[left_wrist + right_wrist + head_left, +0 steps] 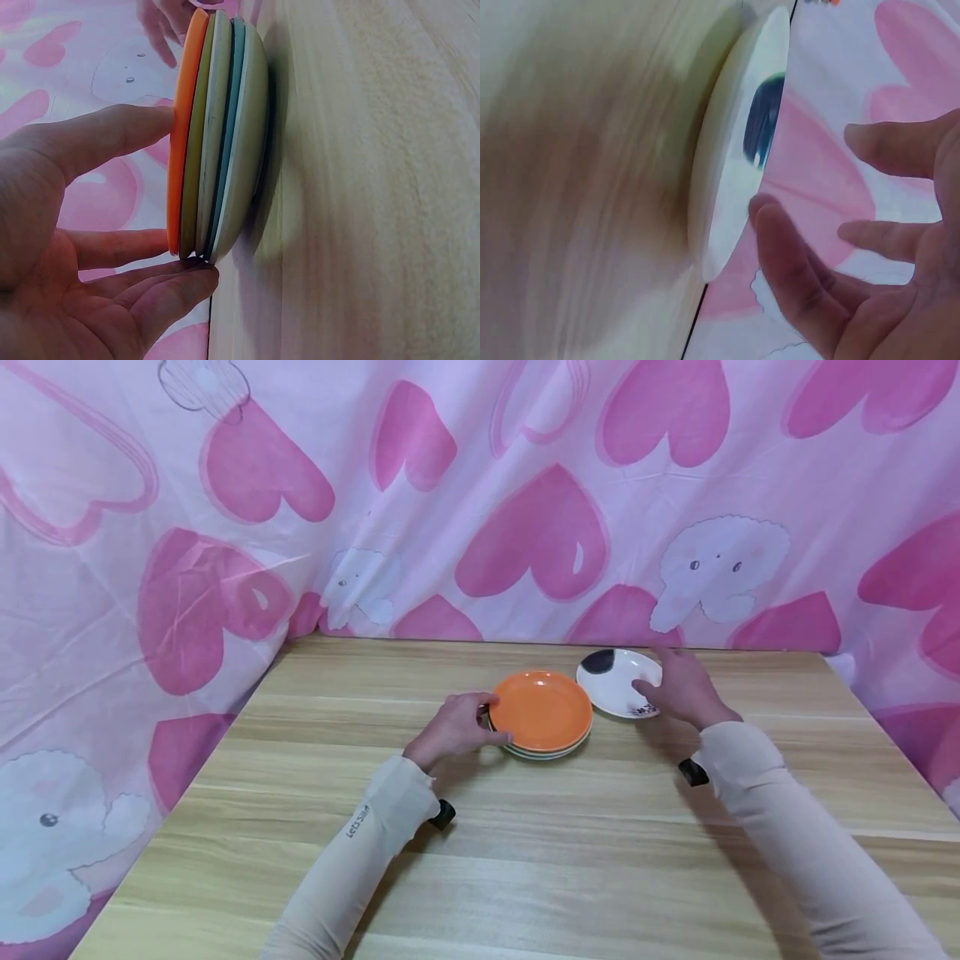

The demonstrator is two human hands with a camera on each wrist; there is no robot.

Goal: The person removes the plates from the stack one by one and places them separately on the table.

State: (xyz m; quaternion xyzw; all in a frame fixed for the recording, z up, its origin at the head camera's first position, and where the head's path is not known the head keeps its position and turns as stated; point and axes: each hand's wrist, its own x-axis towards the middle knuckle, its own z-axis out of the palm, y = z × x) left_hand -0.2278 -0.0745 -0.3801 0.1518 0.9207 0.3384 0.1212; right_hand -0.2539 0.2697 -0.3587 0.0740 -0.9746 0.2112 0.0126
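Note:
A stack of several plates with an orange plate [542, 710] on top sits towards the back of the table. Its layered rims show side-on in the left wrist view, with a teal plate [231, 112] lower down. My left hand [459, 724] is at the stack's left side, its spread thumb and fingers touching the rims. To the right lies a white plate [617, 693] with a black patch and small dark marks. Over its right side is my right hand [684, 687], fingers apart and loosely bent, holding nothing. Whether a fingertip touches that plate I cannot tell.
The plates stand on a wood-grain table [525, 860]. A pink and white curtain [525, 527] with hearts hangs along the table's back edge and left side. Each wrist has a dark device strapped under its pale sleeve [780, 802].

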